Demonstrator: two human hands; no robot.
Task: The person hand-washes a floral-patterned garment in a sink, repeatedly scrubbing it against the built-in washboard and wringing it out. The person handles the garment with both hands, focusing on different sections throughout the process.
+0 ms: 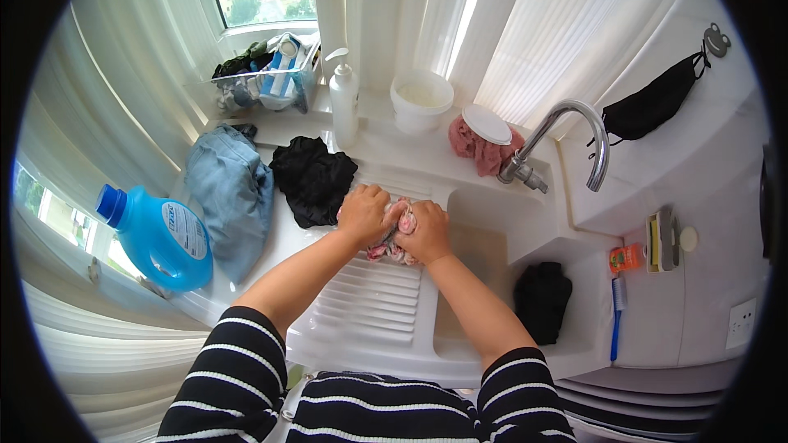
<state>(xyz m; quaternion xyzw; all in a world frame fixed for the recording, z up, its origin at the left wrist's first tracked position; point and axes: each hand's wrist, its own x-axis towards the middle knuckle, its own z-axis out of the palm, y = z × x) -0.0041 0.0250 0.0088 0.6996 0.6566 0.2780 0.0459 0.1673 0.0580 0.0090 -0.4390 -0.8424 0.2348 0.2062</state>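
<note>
A wet-looking, pink-and-white patterned cloth (397, 253) is bunched up on the ridged white washboard (365, 308) of the sink. My left hand (363, 213) grips its left side, fingers curled over it. From the right, my right hand (426, 234) is closed round the other side, close to the left one. Part of the cloth is hidden under both hands. Just beyond my left hand lies a crumpled black garment (312, 182). The basin (472, 258), holding cloudy water, is right of the washboard.
Light-blue clothing (230, 197) and a blue detergent bottle (160, 238) stand left. Behind are a pump bottle (344, 107), white tub (421, 102) and pink mesh cloth (474, 148). The tap (566, 115) arches over the right. Black cloth (542, 302) sits by the basin's right side.
</note>
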